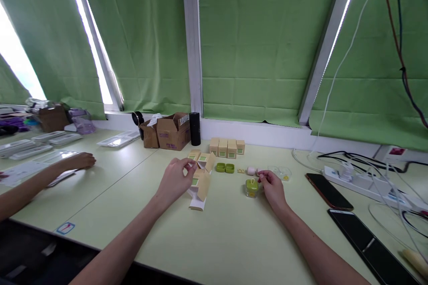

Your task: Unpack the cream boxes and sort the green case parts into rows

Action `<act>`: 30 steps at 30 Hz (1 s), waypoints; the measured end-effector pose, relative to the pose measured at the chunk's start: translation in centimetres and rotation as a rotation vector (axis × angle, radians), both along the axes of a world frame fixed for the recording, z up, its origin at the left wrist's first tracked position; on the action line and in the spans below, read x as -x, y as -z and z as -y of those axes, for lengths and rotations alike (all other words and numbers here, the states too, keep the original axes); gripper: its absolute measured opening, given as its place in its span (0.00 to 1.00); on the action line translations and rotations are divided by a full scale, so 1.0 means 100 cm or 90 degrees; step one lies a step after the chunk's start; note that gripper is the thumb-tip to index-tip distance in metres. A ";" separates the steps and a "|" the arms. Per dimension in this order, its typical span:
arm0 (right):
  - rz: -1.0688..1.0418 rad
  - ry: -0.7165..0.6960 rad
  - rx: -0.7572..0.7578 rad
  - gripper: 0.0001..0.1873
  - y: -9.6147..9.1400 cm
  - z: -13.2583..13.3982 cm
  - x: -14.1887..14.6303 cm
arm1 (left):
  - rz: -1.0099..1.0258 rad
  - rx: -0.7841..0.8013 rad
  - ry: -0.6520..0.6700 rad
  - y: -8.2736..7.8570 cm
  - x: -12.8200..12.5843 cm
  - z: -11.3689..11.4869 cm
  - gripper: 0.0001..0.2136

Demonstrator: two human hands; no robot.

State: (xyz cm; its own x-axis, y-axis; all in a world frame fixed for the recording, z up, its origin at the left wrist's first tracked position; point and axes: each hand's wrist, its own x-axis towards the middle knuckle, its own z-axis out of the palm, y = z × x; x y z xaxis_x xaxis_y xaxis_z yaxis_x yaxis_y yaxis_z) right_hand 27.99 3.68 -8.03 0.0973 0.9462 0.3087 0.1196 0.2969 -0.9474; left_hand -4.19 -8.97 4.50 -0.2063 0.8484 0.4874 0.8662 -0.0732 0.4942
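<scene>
My left hand point(177, 179) is at the kraft paper boxes, thumb and forefinger pinched together; what lies between them, if anything, is too small to make out. Beside its fingertips stand several opened small boxes point(202, 178) with white insides and green label windows. My right hand point(273, 188) is closed at the fingertips, just right of a clear little container with a green lid point(252, 187); what it pinches is unclear. A pale pink piece point(250, 170) lies by these fingertips. Two green square cups point(225, 168), small beige pieces point(240, 170) and clear lids point(284, 173) sit behind.
Several closed kraft boxes point(227, 147) stand at the back near a black cylinder point(195, 129) and cardboard cartons point(174, 131). Two phones point(329, 190) and a power strip point(364, 183) with cables lie right. Another person's hand point(83, 160) rests at left near white trays point(118, 139).
</scene>
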 end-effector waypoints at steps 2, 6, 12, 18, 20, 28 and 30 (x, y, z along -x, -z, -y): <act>0.001 -0.006 -0.002 0.21 0.001 -0.001 0.000 | -0.012 -0.038 0.083 -0.002 -0.025 -0.001 0.13; 0.002 -0.021 -0.005 0.17 0.003 -0.002 0.000 | -0.031 0.009 0.227 0.007 -0.079 -0.011 0.12; 0.002 -0.048 -0.011 0.12 0.005 -0.003 0.000 | -0.045 0.129 0.333 0.037 -0.128 -0.036 0.21; -0.002 -0.057 -0.016 0.11 0.003 -0.002 0.001 | -0.014 0.152 0.340 0.061 -0.139 -0.047 0.20; -0.012 -0.058 -0.016 0.11 0.001 0.000 0.001 | 0.026 0.138 0.332 0.066 -0.136 -0.049 0.18; -0.083 -0.105 0.002 0.20 -0.012 0.012 0.010 | 0.218 0.097 0.280 0.074 -0.118 -0.053 0.20; -0.102 -0.128 0.014 0.24 -0.016 0.018 0.013 | 0.249 0.094 0.271 0.074 -0.117 -0.055 0.21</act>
State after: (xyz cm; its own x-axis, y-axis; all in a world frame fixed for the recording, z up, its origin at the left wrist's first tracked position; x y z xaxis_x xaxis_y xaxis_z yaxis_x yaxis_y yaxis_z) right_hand 26.72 1.92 -6.43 -0.0474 0.9576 0.2841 -0.0918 0.2791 -0.9559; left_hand 7.48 -3.50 -2.93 0.0257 0.9490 0.3144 0.5271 -0.2801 0.8023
